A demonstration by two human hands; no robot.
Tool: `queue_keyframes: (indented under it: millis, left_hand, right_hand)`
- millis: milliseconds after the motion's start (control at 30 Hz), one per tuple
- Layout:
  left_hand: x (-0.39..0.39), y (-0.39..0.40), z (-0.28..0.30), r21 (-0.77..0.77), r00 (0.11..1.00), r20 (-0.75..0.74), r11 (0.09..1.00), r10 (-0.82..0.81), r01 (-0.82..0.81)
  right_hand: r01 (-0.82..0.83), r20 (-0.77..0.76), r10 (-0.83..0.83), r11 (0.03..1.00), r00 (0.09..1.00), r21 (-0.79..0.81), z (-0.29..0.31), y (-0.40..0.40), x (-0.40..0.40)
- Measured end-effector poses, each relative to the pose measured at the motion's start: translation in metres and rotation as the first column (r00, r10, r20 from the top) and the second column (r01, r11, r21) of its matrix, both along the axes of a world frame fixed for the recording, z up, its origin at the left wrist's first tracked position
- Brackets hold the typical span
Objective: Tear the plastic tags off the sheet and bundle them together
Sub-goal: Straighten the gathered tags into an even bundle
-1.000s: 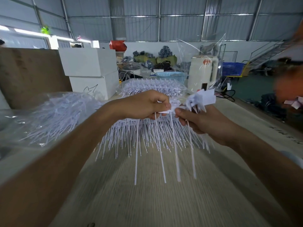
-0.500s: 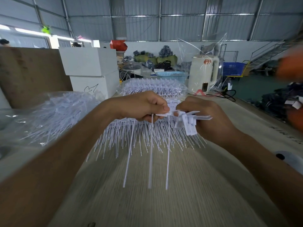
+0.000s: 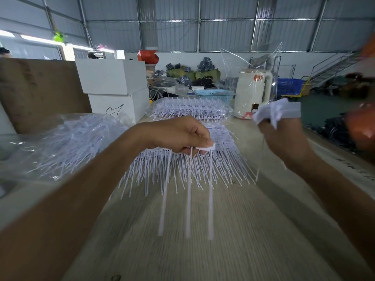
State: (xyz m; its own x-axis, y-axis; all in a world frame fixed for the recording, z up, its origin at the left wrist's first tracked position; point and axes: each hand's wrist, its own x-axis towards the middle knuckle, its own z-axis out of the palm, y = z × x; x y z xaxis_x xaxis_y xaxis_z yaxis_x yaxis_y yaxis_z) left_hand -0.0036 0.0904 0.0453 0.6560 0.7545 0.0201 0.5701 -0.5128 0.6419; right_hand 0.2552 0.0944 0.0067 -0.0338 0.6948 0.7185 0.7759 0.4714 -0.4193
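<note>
Three tags (image 3: 188, 191) dangle from the left hand (image 3: 180, 136) pinch; right hand (image 3: 282, 134) clutches a bundle (image 3: 274, 112), which could slip with a loose grip.

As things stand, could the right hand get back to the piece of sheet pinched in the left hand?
Probably yes. The right hand, gripping a bundle of torn tags, is apart from the left hand, with only open air between it and the sheet piece.

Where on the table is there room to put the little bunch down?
Bare table lies near you, between the forearms, in front of the pile of tags. A strip right of the pile is free too. Crowded: the bagged tags at left and stacked sheets behind.
</note>
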Motion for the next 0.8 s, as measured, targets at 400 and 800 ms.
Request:
queue_keyframes:
  millis: [400, 800]
  left_hand:
    - [-0.012, 0.017, -0.007, 0.052, 0.997, 0.024, 0.996, 0.071, -0.072]
    - [-0.009, 0.014, -0.008, 0.029, 0.998, -0.012, 0.997, 0.069, -0.068]
  right_hand:
    - [-0.501, -0.527, 0.328, 0.837, 0.784, -0.223, -0.015, -0.016, -0.044]
    - [-0.446, -0.515, 0.335, 0.889, 0.789, -0.105, -0.013, -0.016, -0.044]
